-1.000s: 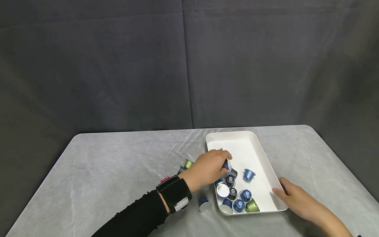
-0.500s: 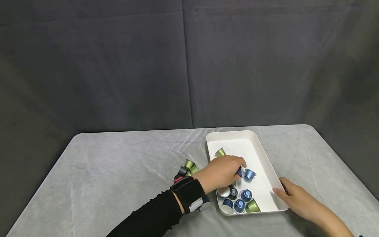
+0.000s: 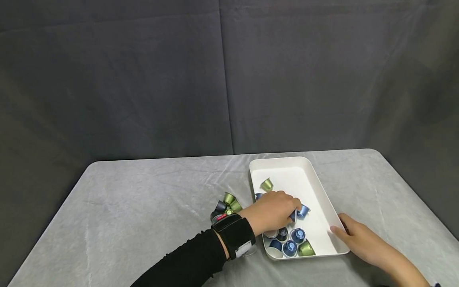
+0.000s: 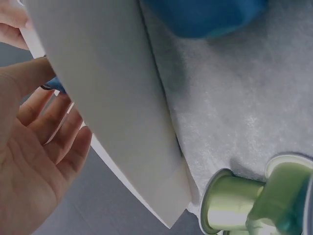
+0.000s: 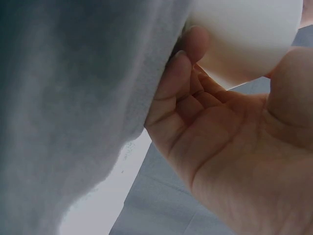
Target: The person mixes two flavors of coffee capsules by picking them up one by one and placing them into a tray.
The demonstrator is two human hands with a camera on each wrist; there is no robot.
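Head view shows two green capsules [image 3: 306, 248] in one tray [image 3: 319, 233].

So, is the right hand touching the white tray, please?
Touching. The head view shows the right hand gripping the white tray at its near right side, with the thumb lying over its edge.

No legible wording; one red tag with pale marks.
The red tag [image 3: 221, 217] sits on the black wristband [image 3: 234, 235], outside the left edge of the white tray [image 3: 294, 171]; its pale marks resemble lettering, too small to read. A white patch [image 3: 244, 249] lies at the wristband's near end, any print on it indistinct. Marks on a blue capsule [image 3: 289, 248] by the tray's near edge are likewise unreadable.
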